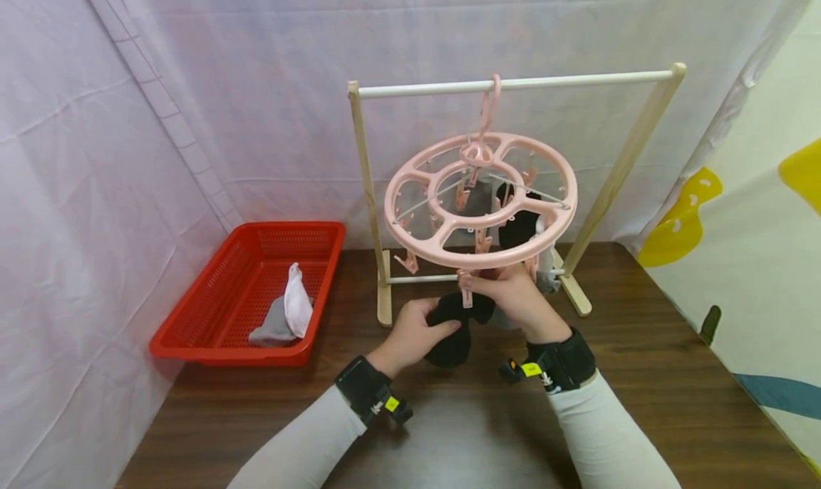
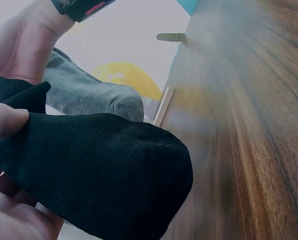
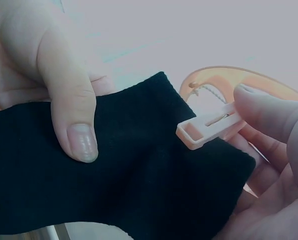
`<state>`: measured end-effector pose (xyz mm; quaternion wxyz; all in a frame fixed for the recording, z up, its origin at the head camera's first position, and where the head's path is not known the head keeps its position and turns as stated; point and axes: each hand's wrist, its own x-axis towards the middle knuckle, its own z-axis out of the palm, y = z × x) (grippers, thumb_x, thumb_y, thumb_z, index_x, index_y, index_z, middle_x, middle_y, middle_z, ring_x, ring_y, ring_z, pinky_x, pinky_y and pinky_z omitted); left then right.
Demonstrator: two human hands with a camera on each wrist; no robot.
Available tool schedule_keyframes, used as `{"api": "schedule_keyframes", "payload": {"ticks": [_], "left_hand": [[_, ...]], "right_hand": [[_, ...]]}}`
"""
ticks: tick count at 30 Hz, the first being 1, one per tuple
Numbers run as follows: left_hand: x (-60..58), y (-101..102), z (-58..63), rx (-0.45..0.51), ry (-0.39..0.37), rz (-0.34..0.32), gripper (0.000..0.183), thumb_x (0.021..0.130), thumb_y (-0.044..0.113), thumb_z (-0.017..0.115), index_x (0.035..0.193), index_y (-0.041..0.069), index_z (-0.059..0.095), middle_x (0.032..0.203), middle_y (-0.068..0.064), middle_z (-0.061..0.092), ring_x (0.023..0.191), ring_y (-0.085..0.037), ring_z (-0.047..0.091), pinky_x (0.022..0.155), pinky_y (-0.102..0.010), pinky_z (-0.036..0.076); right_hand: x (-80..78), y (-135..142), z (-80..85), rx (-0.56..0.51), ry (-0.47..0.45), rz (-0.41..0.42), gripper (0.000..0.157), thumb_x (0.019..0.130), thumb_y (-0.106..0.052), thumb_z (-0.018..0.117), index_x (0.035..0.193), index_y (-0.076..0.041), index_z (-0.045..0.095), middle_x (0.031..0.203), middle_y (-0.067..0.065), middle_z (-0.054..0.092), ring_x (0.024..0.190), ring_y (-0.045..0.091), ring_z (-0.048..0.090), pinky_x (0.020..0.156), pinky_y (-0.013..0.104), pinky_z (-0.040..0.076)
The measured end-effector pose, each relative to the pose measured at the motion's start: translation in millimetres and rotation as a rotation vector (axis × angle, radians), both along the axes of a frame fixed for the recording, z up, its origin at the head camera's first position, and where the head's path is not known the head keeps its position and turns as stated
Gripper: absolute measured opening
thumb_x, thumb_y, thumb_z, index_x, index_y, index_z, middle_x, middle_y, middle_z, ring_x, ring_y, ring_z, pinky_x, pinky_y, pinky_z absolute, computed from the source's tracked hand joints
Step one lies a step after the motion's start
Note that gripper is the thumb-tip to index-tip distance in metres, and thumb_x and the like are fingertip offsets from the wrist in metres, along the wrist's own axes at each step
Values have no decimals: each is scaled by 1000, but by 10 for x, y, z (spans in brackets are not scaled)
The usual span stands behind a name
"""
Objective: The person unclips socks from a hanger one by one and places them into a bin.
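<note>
A black sock (image 1: 451,346) hangs below the near side of a pink round clip hanger (image 1: 477,262). My left hand (image 1: 413,336) pinches the sock between thumb and fingers, its thumb flat on the fabric in the right wrist view. My right hand (image 1: 522,300) holds a pink clothespin (image 3: 194,135) by its handle end, thumb on top. The clothespin's tip lies over the sock's cuff edge. The sock's toe (image 2: 154,170) points away from the left hand in the left wrist view. Behind it hangs a grey sock (image 2: 94,95).
The hanger hooks over the white rod (image 1: 577,80) of a wooden-legged rack. Another black sock (image 1: 519,225) hangs at the hanger's far right, among several free clothespins. On the left, a red basket (image 1: 301,236) holds a white sock (image 1: 296,304) and a grey sock (image 1: 272,325).
</note>
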<state>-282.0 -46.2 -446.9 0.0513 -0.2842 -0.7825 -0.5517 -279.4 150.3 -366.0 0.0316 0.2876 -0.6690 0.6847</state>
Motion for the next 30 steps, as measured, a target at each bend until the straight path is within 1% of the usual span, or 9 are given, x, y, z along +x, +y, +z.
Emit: {"api": "schedule_keyframes", "payload": {"ticks": [9, 13, 16, 17, 19, 23, 24, 26, 30], "left_hand": [[10, -95, -8, -17, 9, -8, 25, 83, 21, 74, 105, 10, 72, 95, -3, 75, 85, -11, 68, 78, -32, 55], [40, -176, -8, -16, -18, -21, 26, 84, 21, 74, 108, 10, 72, 98, -2, 75, 88, -11, 68, 79, -31, 55], [63, -246, 11, -9, -46, -15, 28, 84, 22, 75, 110, 11, 72, 100, -3, 74, 89, -12, 67, 81, -33, 55], [72, -267, 29, -15, -60, -8, 28, 84, 20, 75, 110, 9, 71, 101, -4, 74, 89, -14, 67, 82, -35, 55], [84, -323, 52, -19, -57, 6, 26, 84, 20, 75, 108, 11, 72, 99, -3, 74, 87, -13, 67, 81, -35, 55], [91, -462, 101, -29, 15, 41, 23, 83, 21, 76, 105, 15, 73, 96, 1, 75, 85, -11, 68, 78, -33, 56], [88, -505, 108, -18, 45, 48, 23, 82, 23, 77, 103, 16, 73, 94, 3, 75, 84, -10, 68, 76, -32, 56], [88, -587, 145, -6, 80, 71, 23, 81, 22, 78, 103, 16, 73, 93, 2, 75, 83, -11, 68, 75, -33, 56], [98, -749, 240, 23, 89, 117, 22, 81, 22, 78, 101, 15, 74, 89, -1, 75, 78, -14, 68, 70, -34, 57]], "right_hand": [[-12, 7, 0, -36, -27, -22, 7, 90, 1, 63, 97, 2, 64, 83, 1, 67, 76, 17, 62, 69, 30, 53], [-6, 14, 20, -21, -41, -57, 9, 89, -3, 66, 98, 0, 65, 83, 0, 67, 76, 16, 62, 71, 30, 54], [-3, 18, 33, -12, -45, -91, 11, 88, -5, 68, 98, -3, 67, 84, -2, 67, 78, 14, 62, 73, 29, 53], [-2, 21, 36, -10, -45, -94, 12, 88, -6, 68, 99, -2, 67, 84, -1, 67, 77, 15, 62, 73, 29, 53], [-8, 31, 36, -11, -36, -86, 13, 89, -6, 67, 99, 2, 66, 81, 1, 68, 74, 16, 63, 72, 30, 53], [-9, 54, 28, -26, -28, -73, 14, 90, -4, 65, 100, 6, 64, 76, 4, 68, 66, 20, 65, 70, 32, 54], [-9, 55, 26, -33, -26, -72, 13, 90, -3, 64, 100, 5, 64, 76, 4, 68, 66, 21, 65, 70, 32, 54], [-6, 51, 26, -42, -19, -74, 12, 90, -1, 64, 100, 5, 64, 75, 4, 68, 65, 22, 65, 70, 32, 54], [-14, 43, 35, -53, -1, -74, 12, 90, 2, 63, 101, 4, 64, 78, 5, 69, 65, 22, 65, 70, 32, 54]]}}
